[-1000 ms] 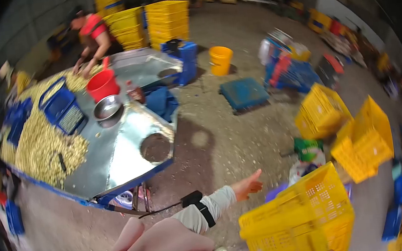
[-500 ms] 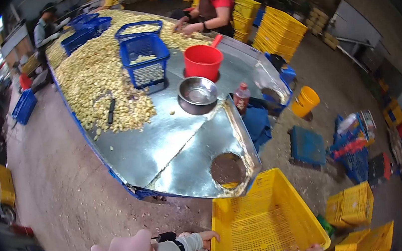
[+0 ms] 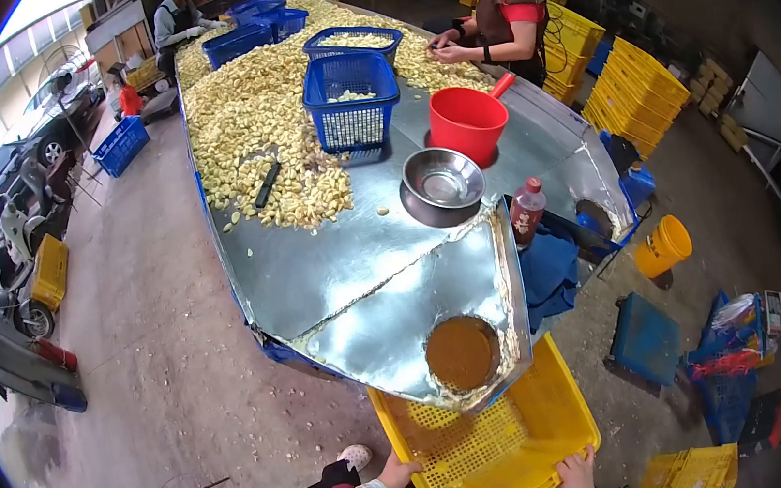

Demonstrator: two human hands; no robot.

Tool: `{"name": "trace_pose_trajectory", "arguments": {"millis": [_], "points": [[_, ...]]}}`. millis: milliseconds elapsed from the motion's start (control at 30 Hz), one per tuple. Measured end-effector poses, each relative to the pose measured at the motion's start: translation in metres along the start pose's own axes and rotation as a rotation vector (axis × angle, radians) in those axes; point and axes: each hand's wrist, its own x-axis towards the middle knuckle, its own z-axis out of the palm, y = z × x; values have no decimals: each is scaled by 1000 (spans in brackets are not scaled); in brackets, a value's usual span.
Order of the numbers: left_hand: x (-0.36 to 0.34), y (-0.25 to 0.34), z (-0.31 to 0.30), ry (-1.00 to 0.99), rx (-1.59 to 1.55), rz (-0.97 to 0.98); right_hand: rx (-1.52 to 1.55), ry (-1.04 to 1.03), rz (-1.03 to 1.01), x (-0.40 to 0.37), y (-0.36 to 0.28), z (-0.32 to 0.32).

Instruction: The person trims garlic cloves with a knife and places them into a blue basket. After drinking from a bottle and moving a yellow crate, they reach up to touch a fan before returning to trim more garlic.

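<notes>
Hands: both on yellow perforated plastic crate [image 3: 492, 431] | left hand [image 3: 397, 472]: fingers curled over its left rim | right hand [image 3: 577, 473]: fingers closed on its near right corner | crate: between the fingers, long axis spanning hand to hand, beneath round hole [image 3: 462, 352] in shiny metal table [image 3: 353, 258]

1 held crate [image 3: 523, 431]; 1 bowl [image 3: 442, 177] — 1 btl [image 3: 527, 212]

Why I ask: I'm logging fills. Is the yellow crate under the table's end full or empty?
Empty: the yellow crate shows only bare perforated floor; left hand and right hand grip its near rim.
</notes>
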Motion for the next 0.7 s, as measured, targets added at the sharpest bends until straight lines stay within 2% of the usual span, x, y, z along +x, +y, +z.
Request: {"name": "trace_pose_trajectory", "arguments": {"millis": [100,167,300,367,433,467,500,533,567,600,633,667,700], "points": [[22,10,-12,39,-117,-34,27,86,-33,45,7,40],[34,19,-15,80,-64,-21,47,65,-45,68,4,55],[85,30,-41,147,100,196,69,73,2,119,0,82],[104,55,-44,144,53,197,-1,194,65,149,-5,93],[111,66,-43,134,11,203,-33,117,128,168,-6,96],[119,59,-49,107,108,226,-66,41,200,177,-8,95],[118,61,-51,80,210,249,-59,53,195,176,-11,90],[108,59,-50,57,-39,145,-107,34,136,168,-10,78],[95,63,-46,188,299,179,-158,20,73,163,-12,60],[68,71,-46,257,428,42,-44,-292,253,170,-24,10],[49,66,-60,184,590,9,75,-613,428,177,-38,-53],[0,105,-43,78,497,-155,421,-558,432,180,-43,-98],[-29,120,-50,-80,403,-170,774,-500,434,183,-52,-140]]}}
